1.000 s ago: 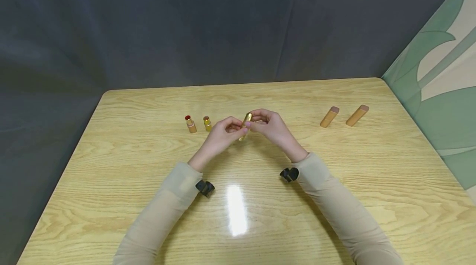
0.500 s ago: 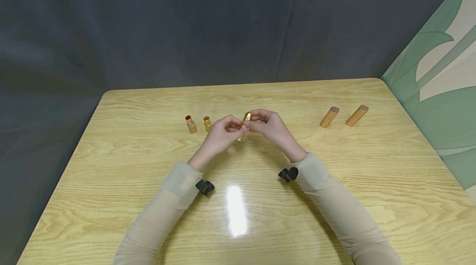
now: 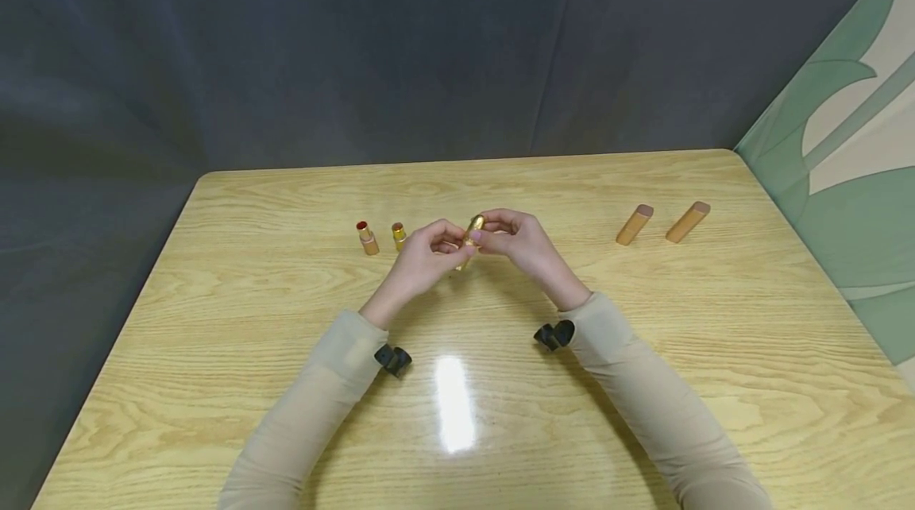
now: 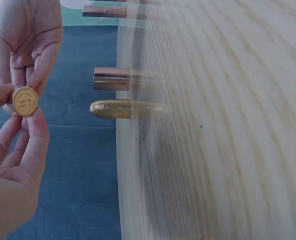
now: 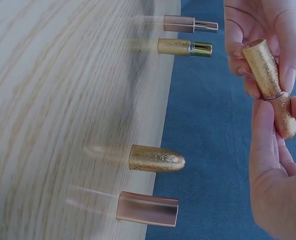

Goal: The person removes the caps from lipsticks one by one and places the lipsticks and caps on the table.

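Left hand (image 3: 429, 249) crept toward worktop's far edge (image 3: 457, 169), pinching gold tube (image 5: 264, 72) with right hand (image 3: 522, 242), midsection finger-hidden in head view

Text: small printed characters | Place: round end label (image 4: 25, 101) of the gold tube (image 5: 262, 67) | Reading: too blurred, no word is readable

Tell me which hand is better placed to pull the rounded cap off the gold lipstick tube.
Probably the right hand: it pinches the rounded cap, while the left hand holds the gold lipstick tube nearer its flat end.
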`<action>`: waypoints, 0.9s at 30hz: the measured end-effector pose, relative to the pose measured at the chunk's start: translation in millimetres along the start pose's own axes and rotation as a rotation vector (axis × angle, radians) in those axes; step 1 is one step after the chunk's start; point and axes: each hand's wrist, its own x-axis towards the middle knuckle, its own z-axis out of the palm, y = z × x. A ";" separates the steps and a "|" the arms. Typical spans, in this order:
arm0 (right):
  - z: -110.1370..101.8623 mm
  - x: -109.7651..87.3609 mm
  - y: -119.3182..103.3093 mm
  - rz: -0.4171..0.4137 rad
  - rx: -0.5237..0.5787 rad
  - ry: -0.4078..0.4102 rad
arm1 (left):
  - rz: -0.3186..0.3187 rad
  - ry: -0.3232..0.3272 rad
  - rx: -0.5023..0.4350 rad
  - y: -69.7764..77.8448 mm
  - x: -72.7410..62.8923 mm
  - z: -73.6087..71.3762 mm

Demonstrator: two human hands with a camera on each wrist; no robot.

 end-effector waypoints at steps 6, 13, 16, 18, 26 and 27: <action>-0.5 -2.0 -1.9 0.015 0.061 0.017 | 0.004 -0.010 -0.007 1.7 -0.5 -1.0; -1.8 -3.1 -1.6 0.007 0.095 0.013 | 0.008 -0.033 -0.028 2.1 -0.5 -1.8; -2.4 -3.2 -1.3 0.002 0.100 0.009 | 0.005 -0.042 -0.035 2.2 -0.5 -2.3; -3.0 -3.3 -1.1 -0.002 0.102 0.007 | 0.003 -0.046 -0.040 2.0 -0.5 -2.5; -4.1 -3.8 -0.4 -0.013 0.125 0.012 | 0.007 -0.061 -0.060 1.4 -0.8 -2.9; -4.4 -3.7 -0.1 -0.014 0.125 0.010 | 0.009 -0.063 -0.062 1.0 -0.8 -2.9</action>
